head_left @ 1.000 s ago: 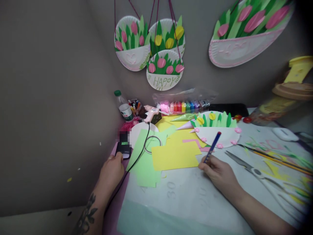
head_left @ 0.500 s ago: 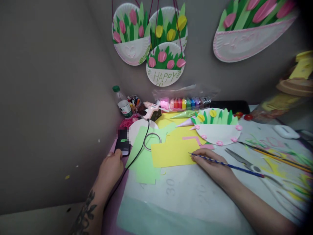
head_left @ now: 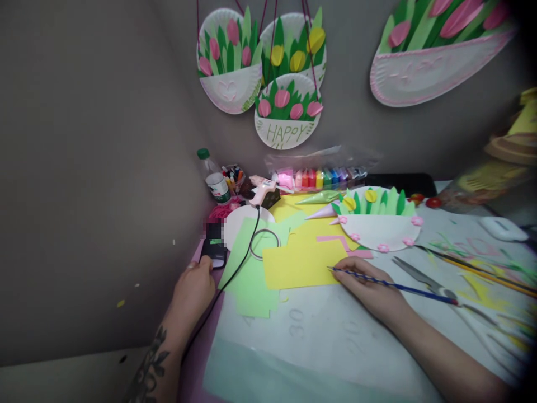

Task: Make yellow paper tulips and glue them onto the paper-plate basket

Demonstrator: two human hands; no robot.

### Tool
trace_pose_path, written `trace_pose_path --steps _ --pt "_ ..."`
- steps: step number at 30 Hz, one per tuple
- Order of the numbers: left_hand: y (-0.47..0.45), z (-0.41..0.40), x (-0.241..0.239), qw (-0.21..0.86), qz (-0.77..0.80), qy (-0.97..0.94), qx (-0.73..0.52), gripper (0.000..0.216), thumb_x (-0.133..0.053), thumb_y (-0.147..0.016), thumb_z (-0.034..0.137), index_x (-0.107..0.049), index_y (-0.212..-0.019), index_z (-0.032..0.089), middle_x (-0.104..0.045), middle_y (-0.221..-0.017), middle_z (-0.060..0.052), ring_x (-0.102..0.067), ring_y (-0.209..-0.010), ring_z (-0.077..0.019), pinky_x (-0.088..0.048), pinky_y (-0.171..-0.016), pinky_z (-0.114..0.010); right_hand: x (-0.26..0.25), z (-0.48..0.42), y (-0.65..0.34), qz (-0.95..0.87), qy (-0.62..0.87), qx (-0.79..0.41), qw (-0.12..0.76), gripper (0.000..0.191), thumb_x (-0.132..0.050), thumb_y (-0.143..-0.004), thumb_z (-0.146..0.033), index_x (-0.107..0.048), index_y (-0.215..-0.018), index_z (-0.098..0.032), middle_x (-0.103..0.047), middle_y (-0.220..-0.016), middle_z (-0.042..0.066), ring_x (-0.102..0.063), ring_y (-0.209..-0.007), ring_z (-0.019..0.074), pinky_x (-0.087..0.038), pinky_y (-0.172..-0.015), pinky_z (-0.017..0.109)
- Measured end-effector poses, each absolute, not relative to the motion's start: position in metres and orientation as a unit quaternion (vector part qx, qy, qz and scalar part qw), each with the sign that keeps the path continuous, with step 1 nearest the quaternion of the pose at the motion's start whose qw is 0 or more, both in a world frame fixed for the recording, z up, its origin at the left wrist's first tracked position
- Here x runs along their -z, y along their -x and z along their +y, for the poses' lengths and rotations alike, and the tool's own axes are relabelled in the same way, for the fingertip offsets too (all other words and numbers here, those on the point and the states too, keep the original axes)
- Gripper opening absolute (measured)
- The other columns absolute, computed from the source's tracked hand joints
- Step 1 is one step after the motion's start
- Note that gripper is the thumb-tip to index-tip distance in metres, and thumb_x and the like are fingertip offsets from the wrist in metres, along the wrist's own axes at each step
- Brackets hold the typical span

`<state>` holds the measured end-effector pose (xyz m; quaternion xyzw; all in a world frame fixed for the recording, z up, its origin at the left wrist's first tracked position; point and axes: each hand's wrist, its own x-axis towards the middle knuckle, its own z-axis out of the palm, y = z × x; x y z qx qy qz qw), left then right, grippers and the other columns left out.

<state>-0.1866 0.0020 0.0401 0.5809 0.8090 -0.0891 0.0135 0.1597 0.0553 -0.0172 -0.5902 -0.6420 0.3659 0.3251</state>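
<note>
My right hand (head_left: 373,282) is closed round a slim blue patterned pencil (head_left: 423,292), its tip pointing left over the right end of a yellow paper sheet (head_left: 304,266). That sheet overlaps light green paper (head_left: 253,302) on the table. At the table's left edge, my left hand (head_left: 195,285) has its fingers curled at the near end of a dark phone (head_left: 215,258), thumb on it; the fingers underneath are hidden. A metal ring (head_left: 265,230) lies on the green paper. Beyond my right hand rests a paper-plate basket (head_left: 377,230) with yellow tulips and pink flowers.
Scissors (head_left: 415,272) and another pencil (head_left: 490,272) lie on the right among paper scraps. A pink glue gun (head_left: 263,190) stands at the back, its black cord (head_left: 239,263) crossing the green paper. Behind are a bottle (head_left: 215,179) and paint jars (head_left: 321,179). Decorated plates (head_left: 287,131) hang on the wall.
The whole view has shifted slightly, so everything appears a little farther right. Both hands keep the same pose, and the pencil and papers stay in place.
</note>
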Motion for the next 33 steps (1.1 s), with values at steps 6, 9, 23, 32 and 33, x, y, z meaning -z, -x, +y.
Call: trace_pose_path --steps 6,9,23,32,33 --pt "0.1880 0.0022 -0.0389 0.008 0.804 -0.588 0.088 0.027 -0.035 -0.081 0.007 -0.053 -0.099 0.016 -0.061 -0.088 -0.011 -0.062 -0.082 -0.0245 -0.042 -0.072 -0.032 0.0163 0.0554 -0.1597 -0.635 0.600 -0.377 0.308 0.020 -0.060 -0.073 -0.041 -0.065 -0.077 -0.022 -0.070 -0.077 0.002 -0.065 -0.072 0.0212 -0.050 -0.059 0.027" --pt "0.1886 0.0018 -0.0389 0.007 0.805 -0.586 0.093 0.027 -0.037 -0.080 0.006 -0.053 -0.099 0.017 -0.061 -0.088 -0.011 -0.062 -0.082 -0.0239 -0.042 -0.071 -0.032 0.0174 0.0555 -0.1604 -0.642 0.598 -0.371 0.305 0.020 -0.059 -0.074 -0.041 -0.065 -0.077 -0.023 -0.070 -0.077 0.002 -0.065 -0.072 0.0213 -0.049 -0.058 0.027" --pt "0.1905 0.0009 -0.0355 -0.003 0.799 -0.596 0.079 0.026 -0.036 -0.081 0.008 -0.053 -0.097 0.017 -0.061 -0.086 -0.011 -0.062 -0.083 -0.0245 -0.042 -0.071 -0.032 0.0157 0.0547 -0.1602 -0.640 0.603 -0.369 0.301 0.019 -0.060 -0.073 -0.041 -0.066 -0.077 -0.023 -0.070 -0.077 0.002 -0.065 -0.072 0.0209 -0.050 -0.061 0.027" --pt "0.1883 0.0011 -0.0368 -0.003 0.796 -0.599 0.084 0.029 -0.036 -0.080 0.005 -0.054 -0.100 0.016 -0.062 -0.087 -0.011 -0.062 -0.085 -0.0244 -0.042 -0.073 -0.031 0.0155 0.0548 -0.1601 -0.646 0.596 -0.373 0.296 0.022 -0.059 -0.074 -0.043 -0.065 -0.078 -0.023 -0.070 -0.077 0.002 -0.064 -0.072 0.0211 -0.049 -0.059 0.027" --pt "0.1878 0.0012 -0.0374 -0.004 0.797 -0.598 0.086 0.029 -0.036 -0.080 0.005 -0.054 -0.100 0.016 -0.062 -0.087 -0.011 -0.062 -0.084 -0.0243 -0.042 -0.072 -0.032 0.0157 0.0550 -0.1600 -0.647 0.596 -0.373 0.294 0.022 -0.059 -0.074 -0.043 -0.065 -0.078 -0.023 -0.070 -0.078 0.002 -0.064 -0.073 0.0214 -0.049 -0.059 0.027"
